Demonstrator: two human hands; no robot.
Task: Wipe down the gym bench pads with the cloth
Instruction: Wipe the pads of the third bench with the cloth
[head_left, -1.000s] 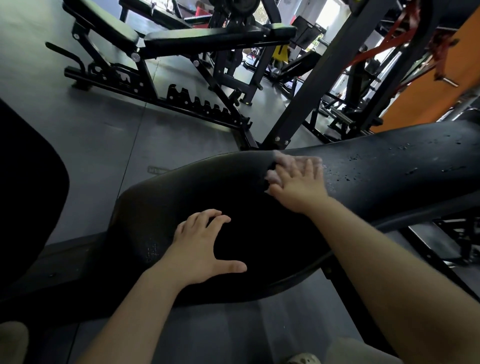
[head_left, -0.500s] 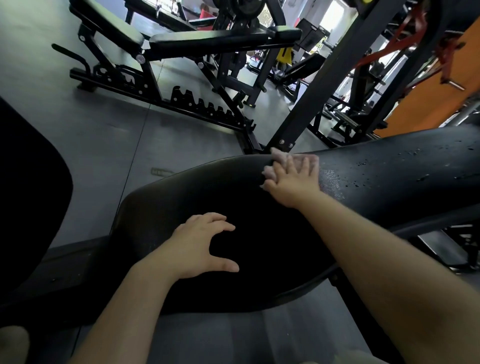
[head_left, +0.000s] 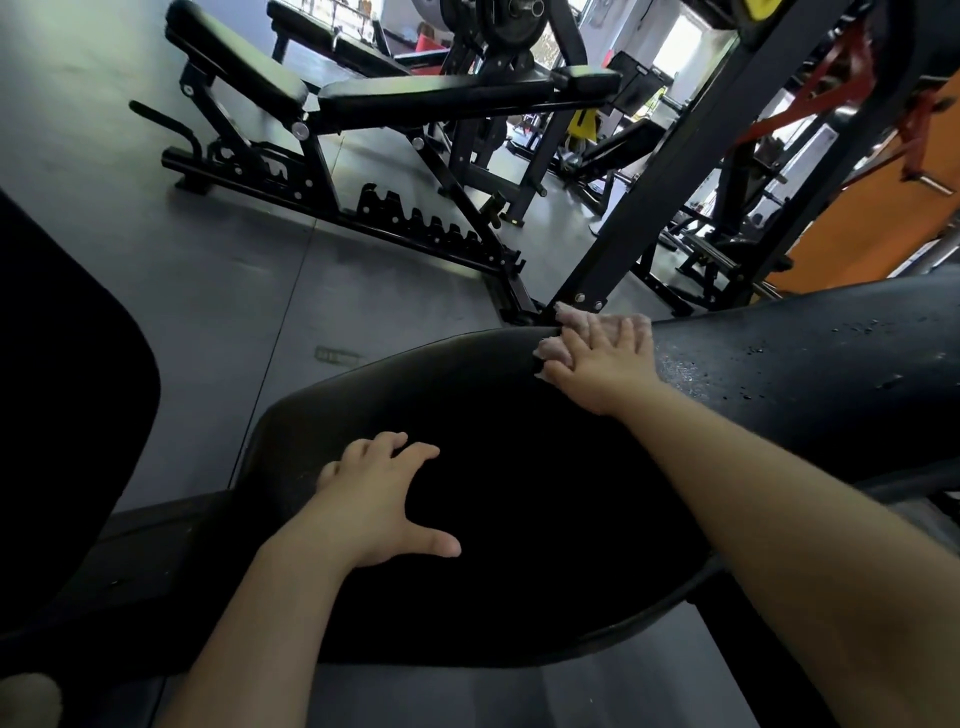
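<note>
A long black bench pad runs from lower left to the right edge. Water drops speckle its right part. My right hand lies flat with straight fingers on a pale cloth, pressing it against the pad's far edge. The cloth shows only around my fingertips. My left hand rests on the near left part of the pad, fingers spread and slightly bent, holding nothing.
Beyond the pad, an adjustable black bench stands on the grey floor. A slanted black rack post rises right behind my right hand. More machines and an orange wall fill the right. A dark pad sits at left.
My right hand has slid the cloth a little away from me, up to the pad's far edge. My left hand has stayed in about the same spot on the pad.
</note>
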